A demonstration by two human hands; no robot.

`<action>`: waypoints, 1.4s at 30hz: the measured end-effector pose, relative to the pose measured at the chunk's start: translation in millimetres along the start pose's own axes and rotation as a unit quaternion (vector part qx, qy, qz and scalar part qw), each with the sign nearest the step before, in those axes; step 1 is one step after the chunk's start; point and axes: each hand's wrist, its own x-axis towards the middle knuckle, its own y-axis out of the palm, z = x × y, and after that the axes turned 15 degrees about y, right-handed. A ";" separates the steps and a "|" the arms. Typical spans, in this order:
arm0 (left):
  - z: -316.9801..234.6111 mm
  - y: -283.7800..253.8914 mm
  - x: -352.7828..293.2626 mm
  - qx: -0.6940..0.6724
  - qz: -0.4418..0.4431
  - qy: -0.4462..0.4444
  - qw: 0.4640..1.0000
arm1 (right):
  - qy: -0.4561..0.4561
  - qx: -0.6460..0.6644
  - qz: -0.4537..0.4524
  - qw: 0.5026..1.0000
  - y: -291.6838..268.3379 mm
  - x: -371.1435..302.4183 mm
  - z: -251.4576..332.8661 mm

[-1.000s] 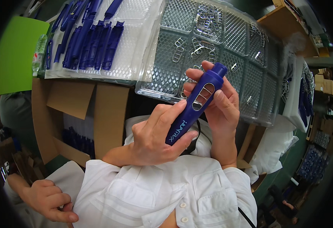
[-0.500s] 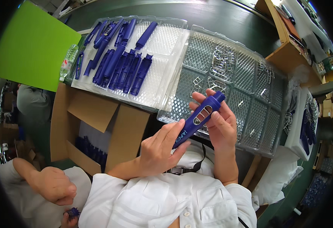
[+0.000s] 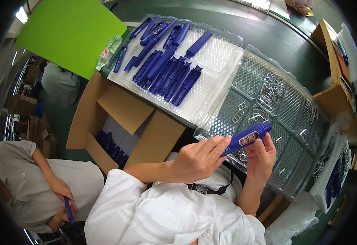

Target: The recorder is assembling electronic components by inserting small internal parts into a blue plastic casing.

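- The blue plastic housing (image 3: 247,139) sits tilted between your two hands, above the near edge of the clear tray of metal clips (image 3: 276,102).
- Your left hand (image 3: 199,157) pinches its lower end, fingers curled, forearm coming in from the left.
- Your right hand (image 3: 261,157) closes around its slotted upper part, wrist upright.
- A tray of blue parts (image 3: 174,69) and an open cardboard box (image 3: 121,118) lie to your left.
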 end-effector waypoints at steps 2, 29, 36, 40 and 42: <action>6.3 4.2 2.4 -0.011 0.009 0.040 0.999 | -0.020 0.003 -0.008 1.000 0.0 -2.7 1.4; 246.7 121.8 264.5 0.072 -0.100 0.112 0.986 | -0.123 -0.273 -0.351 0.887 -49.2 -174.7 -19.3; 59.3 -29.0 90.9 -0.013 0.000 0.317 0.948 | -0.155 -0.281 -0.415 0.851 -4.6 -202.9 -43.9; 70.9 -12.3 -22.8 -0.162 -0.167 0.279 0.932 | -0.107 -0.378 -0.522 0.757 -26.7 -252.8 -94.3; 35.4 19.2 -54.4 -0.190 -0.097 0.118 0.970 | -0.080 -0.353 -0.616 0.700 -48.3 -290.8 -133.5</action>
